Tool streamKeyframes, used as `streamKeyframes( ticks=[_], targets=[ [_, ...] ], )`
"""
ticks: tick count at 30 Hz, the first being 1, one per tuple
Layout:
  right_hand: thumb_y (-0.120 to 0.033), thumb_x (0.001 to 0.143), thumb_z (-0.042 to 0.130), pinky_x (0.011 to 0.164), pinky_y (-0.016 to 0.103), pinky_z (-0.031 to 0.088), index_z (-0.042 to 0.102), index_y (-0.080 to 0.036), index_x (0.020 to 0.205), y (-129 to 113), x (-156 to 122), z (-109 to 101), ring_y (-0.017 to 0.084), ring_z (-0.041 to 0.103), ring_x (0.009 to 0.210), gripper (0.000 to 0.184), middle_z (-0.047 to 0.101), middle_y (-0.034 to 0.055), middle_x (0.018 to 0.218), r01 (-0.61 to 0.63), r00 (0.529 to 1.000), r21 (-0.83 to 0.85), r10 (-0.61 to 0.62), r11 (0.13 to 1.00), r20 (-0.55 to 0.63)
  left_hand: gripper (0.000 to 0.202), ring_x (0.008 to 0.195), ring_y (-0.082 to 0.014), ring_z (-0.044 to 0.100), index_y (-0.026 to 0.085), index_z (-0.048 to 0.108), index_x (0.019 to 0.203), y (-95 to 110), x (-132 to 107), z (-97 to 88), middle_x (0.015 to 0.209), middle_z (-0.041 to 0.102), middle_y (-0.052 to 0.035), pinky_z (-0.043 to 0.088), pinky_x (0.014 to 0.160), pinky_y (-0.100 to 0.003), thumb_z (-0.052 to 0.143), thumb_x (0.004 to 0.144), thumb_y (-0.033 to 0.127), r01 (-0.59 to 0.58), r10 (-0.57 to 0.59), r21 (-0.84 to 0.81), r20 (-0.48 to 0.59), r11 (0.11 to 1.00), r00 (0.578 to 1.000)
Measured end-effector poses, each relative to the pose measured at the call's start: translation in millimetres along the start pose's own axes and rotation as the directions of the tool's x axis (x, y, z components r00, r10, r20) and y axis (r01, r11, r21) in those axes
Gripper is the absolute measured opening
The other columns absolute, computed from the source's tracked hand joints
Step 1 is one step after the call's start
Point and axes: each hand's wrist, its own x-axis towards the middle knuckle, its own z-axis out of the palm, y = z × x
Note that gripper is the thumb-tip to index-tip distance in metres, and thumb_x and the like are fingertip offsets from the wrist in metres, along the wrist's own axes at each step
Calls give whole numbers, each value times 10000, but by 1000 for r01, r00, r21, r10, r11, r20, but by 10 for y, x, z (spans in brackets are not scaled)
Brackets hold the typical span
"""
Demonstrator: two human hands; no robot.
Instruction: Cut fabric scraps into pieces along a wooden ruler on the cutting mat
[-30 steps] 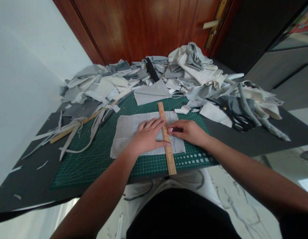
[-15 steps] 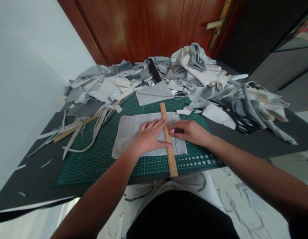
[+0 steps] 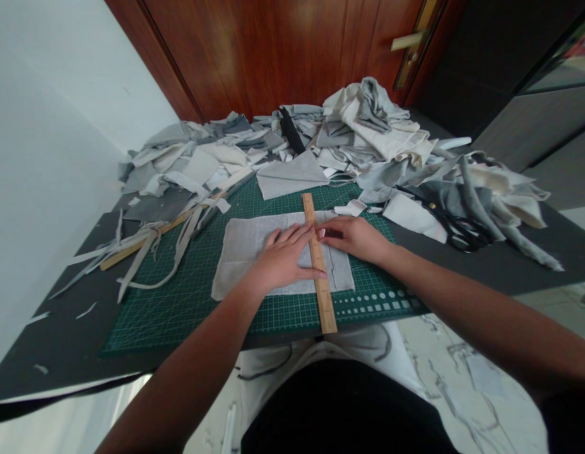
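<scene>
"Where is the grey cloth [image 3: 242,252] lying?"
"Flat on the green mat [image 3: 178,315], the wooden ruler [image 3: 326,309] crossing its right part. The left hand [image 3: 285,258] is resting spread over both; the right hand [image 3: 356,238] is pinching a small pale piece [image 3: 322,233] (chalk, perhaps) beside the ruler."
"What is good handling asking for?"
"Even pressure, cloth smooth, left thumb clear of the ruler's edge."
"And around?"
"The mat is covering part of the dark table [image 3: 74,340]; fabric scraps [image 3: 363,120] are lying heaped before a wooden door [image 3: 273,57]."

Head cam, above near side of tbl [image 3: 60,347], angle fwd/down, door [image 3: 273,57] in bkgd
</scene>
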Motion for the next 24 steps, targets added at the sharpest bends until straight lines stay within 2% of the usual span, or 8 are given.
streamKeyframes(
  ticks=[6,12,24],
  targets=[
    [-250,932,667,913,379,538,753,-192,1191,61,112,0,238,705,982,279,774,94,1073,15,1000,-41,-15,999,1,1042,1578,-326,195,255,180,1647,33,-3,-28,1715,218,-75,143,1258,-535,558,839,794,15,-15,2,19,1000,1000],
    [-251,941,663,953,392,527,741,-131,1196,151,232,21,264,699,1046,293,767,133,1138,11,1000,-100,-14,995,-24,1037,1578,-321,197,256,180,1646,26,-5,-17,1709,238,-79,139,1257,-536,553,843,796,10,-10,-2,7,1000,1000],
    [-247,935,668,932,368,540,743,-156,1232,292,468,26,254,712,1047,319,778,105,1123,-83,995,-188,72,979,-62,1053,1572,-329,210,251,186,1646,11,-5,-4,1708,242,-80,143,1253,-548,555,831,807,6,-6,2,-5,1000,1000]
  ],
)
